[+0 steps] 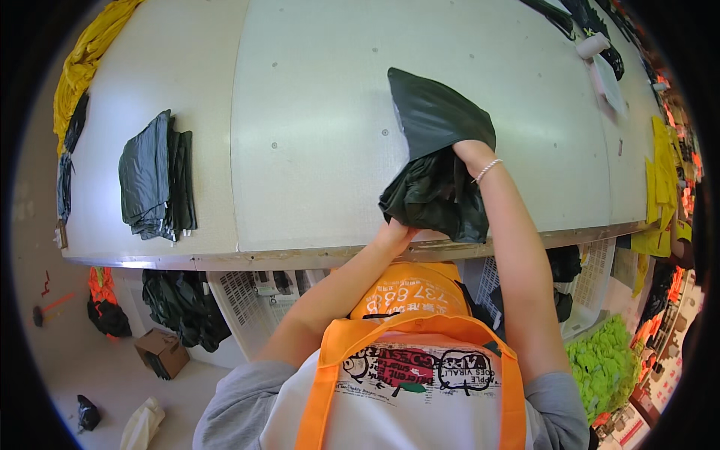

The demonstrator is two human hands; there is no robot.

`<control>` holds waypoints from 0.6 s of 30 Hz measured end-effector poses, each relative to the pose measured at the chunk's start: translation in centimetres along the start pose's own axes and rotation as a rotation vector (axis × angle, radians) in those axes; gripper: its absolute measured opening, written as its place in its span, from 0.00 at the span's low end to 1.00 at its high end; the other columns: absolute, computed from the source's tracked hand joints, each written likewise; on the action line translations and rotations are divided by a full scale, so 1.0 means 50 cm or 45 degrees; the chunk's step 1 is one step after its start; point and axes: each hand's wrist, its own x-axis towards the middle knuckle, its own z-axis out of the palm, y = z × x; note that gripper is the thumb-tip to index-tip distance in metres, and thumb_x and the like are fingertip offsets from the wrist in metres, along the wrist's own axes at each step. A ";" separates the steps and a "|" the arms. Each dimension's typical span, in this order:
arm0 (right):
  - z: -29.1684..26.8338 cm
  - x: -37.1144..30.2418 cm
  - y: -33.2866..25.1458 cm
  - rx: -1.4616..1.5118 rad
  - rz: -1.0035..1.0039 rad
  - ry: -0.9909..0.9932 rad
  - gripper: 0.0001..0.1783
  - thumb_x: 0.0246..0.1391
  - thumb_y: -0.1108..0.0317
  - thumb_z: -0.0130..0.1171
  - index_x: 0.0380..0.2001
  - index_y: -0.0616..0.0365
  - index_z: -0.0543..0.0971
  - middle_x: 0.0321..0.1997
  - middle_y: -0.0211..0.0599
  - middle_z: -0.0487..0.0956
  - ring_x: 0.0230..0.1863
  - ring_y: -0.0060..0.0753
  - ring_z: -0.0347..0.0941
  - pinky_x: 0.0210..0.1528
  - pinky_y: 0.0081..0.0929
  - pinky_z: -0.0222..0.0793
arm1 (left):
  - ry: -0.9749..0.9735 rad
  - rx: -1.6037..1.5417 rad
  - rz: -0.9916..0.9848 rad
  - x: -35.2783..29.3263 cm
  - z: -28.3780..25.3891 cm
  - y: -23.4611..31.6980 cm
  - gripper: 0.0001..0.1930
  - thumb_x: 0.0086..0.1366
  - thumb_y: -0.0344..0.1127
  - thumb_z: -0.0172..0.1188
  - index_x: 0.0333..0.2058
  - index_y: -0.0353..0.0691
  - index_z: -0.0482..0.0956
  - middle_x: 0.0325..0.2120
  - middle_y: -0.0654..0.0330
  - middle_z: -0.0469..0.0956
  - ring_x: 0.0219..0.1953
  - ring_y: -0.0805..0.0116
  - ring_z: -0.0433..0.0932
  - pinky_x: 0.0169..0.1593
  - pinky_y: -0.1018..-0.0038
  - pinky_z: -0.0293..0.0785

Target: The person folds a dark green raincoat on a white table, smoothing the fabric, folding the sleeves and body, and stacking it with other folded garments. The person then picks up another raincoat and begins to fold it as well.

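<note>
A dark green piece of smooth, slightly shiny fabric [439, 112] lies near the table's front edge, its upper part spread out to a point. Its lower part is bunched and looks almost black. My right hand [474, 155], with a twisted white bracelet at the wrist, grips the fabric at its right side, with the fingertips hidden under a fold. At the near edge my left hand [400, 234] holds the bunched part from below, and most of its fingers are covered. To the left rests a neat stack of folded dark green pieces [150, 180].
The wide pale table [315, 180] has a metal-trimmed front edge. Yellow fabric [94, 52] hangs at its far left, and more yellow pieces [660, 176] lie at the right. White plastic crates [244, 315] stand below, near a cardboard box [162, 352] and a bright green heap [604, 364].
</note>
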 end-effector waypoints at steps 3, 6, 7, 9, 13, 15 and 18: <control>-0.044 0.026 0.059 0.151 -0.036 0.092 0.23 0.57 0.61 0.47 0.54 0.60 0.70 0.61 0.46 0.67 0.60 0.38 0.62 0.60 0.28 0.57 | 0.036 0.010 0.071 0.010 -0.004 -0.005 0.26 0.63 0.48 0.56 0.57 0.50 0.62 0.53 0.64 0.68 0.53 0.67 0.70 0.53 0.64 0.71; -0.063 0.045 0.081 -0.607 -0.416 0.290 0.20 0.56 0.62 0.49 0.49 0.61 0.74 0.56 0.47 0.71 0.57 0.38 0.66 0.57 0.28 0.60 | 0.038 0.006 0.002 0.027 0.004 0.010 0.25 0.64 0.49 0.54 0.56 0.49 0.63 0.54 0.63 0.68 0.54 0.65 0.69 0.55 0.64 0.70; -0.062 0.060 0.083 -0.494 -0.371 0.352 0.19 0.56 0.61 0.49 0.45 0.61 0.76 0.53 0.47 0.73 0.55 0.41 0.67 0.56 0.31 0.62 | 0.035 0.016 -0.007 0.033 0.013 0.011 0.24 0.64 0.49 0.54 0.56 0.49 0.64 0.54 0.63 0.68 0.54 0.65 0.69 0.56 0.64 0.69; -0.045 0.078 0.110 -0.500 -0.480 0.431 0.21 0.56 0.59 0.49 0.48 0.60 0.75 0.55 0.46 0.72 0.57 0.41 0.66 0.58 0.31 0.60 | 0.052 0.079 -0.030 0.042 0.028 0.012 0.25 0.65 0.50 0.51 0.57 0.48 0.63 0.54 0.62 0.68 0.55 0.64 0.68 0.56 0.62 0.69; 0.016 0.083 0.155 -0.608 -0.624 0.502 0.22 0.56 0.57 0.49 0.50 0.58 0.73 0.57 0.45 0.70 0.59 0.41 0.64 0.60 0.32 0.58 | -0.002 0.014 -0.082 0.040 0.038 0.019 0.25 0.66 0.48 0.50 0.58 0.46 0.62 0.55 0.60 0.66 0.56 0.60 0.67 0.56 0.57 0.68; 0.043 0.070 0.160 -0.696 -0.644 0.505 0.23 0.57 0.56 0.48 0.51 0.58 0.73 0.58 0.45 0.69 0.59 0.41 0.63 0.60 0.32 0.58 | 0.106 0.026 -0.167 0.044 0.047 0.013 0.25 0.65 0.49 0.51 0.58 0.46 0.61 0.56 0.59 0.66 0.56 0.60 0.67 0.56 0.55 0.67; 0.039 0.082 0.154 -0.722 -0.616 0.470 0.24 0.57 0.55 0.48 0.52 0.57 0.72 0.59 0.44 0.68 0.60 0.41 0.62 0.61 0.33 0.57 | 0.156 0.001 -0.211 0.046 0.043 0.010 0.25 0.65 0.48 0.51 0.58 0.46 0.61 0.56 0.59 0.66 0.57 0.59 0.66 0.57 0.54 0.66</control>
